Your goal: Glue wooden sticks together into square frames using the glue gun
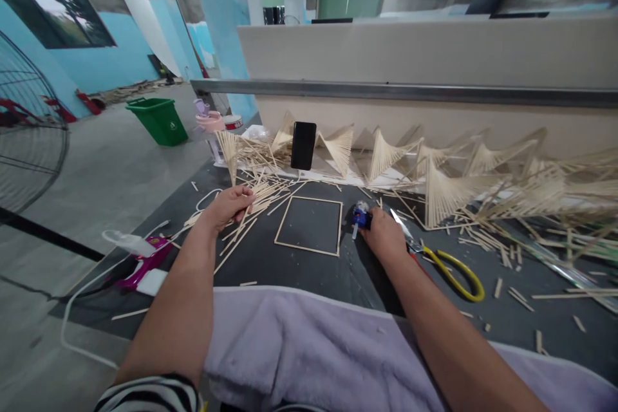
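My left hand (230, 206) is over a loose pile of thin wooden sticks (270, 192), its fingers pinched together. What they hold, if anything, I cannot make out among the sticks. My right hand (385, 232) is closed around a small blue and black glue gun (360, 215), whose pale tip points down toward the table; part of it is hidden by the fingers. Between my hands, a square frame of sticks (309, 251) lies flat on the dark table. Just right of my right hand lie yellow-handled scissors (454, 273), partly covered by my wrist.
Fan-shaped, twisted stick pieces (386, 158) line the back of the table, below a pale partition (425, 55). A black phone (304, 146) stands upright there. A magenta device (145, 264) with white cables lies left. Stick scraps litter the right side. A lilac cloth (309, 341) covers my lap.
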The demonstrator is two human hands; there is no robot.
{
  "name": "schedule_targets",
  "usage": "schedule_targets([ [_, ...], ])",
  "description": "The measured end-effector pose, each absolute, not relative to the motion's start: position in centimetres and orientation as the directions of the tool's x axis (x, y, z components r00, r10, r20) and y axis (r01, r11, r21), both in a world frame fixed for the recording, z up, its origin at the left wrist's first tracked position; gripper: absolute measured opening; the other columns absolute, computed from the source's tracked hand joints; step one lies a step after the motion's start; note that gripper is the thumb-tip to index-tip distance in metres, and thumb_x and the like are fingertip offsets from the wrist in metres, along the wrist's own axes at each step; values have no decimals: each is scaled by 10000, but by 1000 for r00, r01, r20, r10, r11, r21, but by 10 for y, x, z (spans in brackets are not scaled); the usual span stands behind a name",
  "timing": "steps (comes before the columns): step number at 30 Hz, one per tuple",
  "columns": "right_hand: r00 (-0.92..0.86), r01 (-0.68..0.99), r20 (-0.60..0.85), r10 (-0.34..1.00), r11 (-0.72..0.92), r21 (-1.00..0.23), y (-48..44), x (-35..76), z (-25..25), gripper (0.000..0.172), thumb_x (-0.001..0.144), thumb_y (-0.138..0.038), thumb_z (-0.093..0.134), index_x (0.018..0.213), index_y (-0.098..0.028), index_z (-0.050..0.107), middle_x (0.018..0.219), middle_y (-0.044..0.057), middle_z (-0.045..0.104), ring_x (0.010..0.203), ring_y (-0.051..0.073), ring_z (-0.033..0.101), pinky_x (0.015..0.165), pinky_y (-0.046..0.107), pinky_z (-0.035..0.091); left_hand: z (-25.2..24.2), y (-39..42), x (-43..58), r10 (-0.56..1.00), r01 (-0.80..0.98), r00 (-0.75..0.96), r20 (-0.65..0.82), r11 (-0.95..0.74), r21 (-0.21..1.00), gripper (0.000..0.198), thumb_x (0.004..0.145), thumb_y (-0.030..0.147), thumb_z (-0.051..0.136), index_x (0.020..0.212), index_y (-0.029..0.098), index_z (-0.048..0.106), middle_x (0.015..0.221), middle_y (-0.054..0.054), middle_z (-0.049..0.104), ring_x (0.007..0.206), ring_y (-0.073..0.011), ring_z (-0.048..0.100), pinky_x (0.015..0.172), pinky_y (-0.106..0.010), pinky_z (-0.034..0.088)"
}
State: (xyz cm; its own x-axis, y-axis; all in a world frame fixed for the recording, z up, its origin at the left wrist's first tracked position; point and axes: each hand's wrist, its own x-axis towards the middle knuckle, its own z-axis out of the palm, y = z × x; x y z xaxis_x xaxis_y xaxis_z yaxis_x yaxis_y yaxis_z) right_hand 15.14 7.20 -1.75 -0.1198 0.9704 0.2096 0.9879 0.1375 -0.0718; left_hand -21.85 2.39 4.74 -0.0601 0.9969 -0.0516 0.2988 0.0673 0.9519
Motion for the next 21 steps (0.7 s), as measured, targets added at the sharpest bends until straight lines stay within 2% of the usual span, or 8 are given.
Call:
schedule_targets([
  [5,-111,989,199,974,127,-72,71,151,-18,390,803,-414,579,1066,-151,464,989,134,598,932,250,574,723,307,386,40,29,-227,958,589,-282,-40,206,782,256,708,387,584,837,176,520,491,61,517,370,-78,435,395,-187,325],
  [8,-116,989,204,972,133,-69,72,152,-20,407,805,-421,576,1083,-148,457,990,136,595,937,252,573,726,310,387,43,27,-232,946,686,-325,-9,242,686,244,724,371,530,859,169,561,499,52,533,391,-99,466,426,-207,347],
  [12,-126,988,208,970,141,-61,73,154,-22,397,804,-430,575,1061,-150,461,981,128,596,930,253,578,709,308,388,49,23,-238,966,789,-252,-65,244,563,259,748,355,470,887,169,585,597,20,617,403,-101,482,438,-214,356],
  [14,-131,988,213,968,145,-55,73,154,-22,386,805,-431,574,1050,-154,462,974,119,598,923,252,582,696,303,387,48,23,-241,976,879,-187,-113,217,425,224,744,318,463,839,171,602,619,7,637,442,-108,508,469,-215,372],
  [17,-134,988,218,967,146,-41,72,154,-23,376,803,-435,575,1033,-157,466,960,114,600,913,251,588,684,299,386,44,26,-240,982,959,-137,-126,164,233,136,684,252,519,736,179,622,713,-25,669,621,-143,580,571,-222,400],
  [21,-126,990,233,964,136,-29,71,154,-22,388,801,-437,577,1042,-155,459,959,117,599,909,255,587,676,304,388,36,32,-228,986,973,-155,-62,163,166,195,655,220,548,832,186,625,912,-86,670,825,-210,591,671,-268,403],
])
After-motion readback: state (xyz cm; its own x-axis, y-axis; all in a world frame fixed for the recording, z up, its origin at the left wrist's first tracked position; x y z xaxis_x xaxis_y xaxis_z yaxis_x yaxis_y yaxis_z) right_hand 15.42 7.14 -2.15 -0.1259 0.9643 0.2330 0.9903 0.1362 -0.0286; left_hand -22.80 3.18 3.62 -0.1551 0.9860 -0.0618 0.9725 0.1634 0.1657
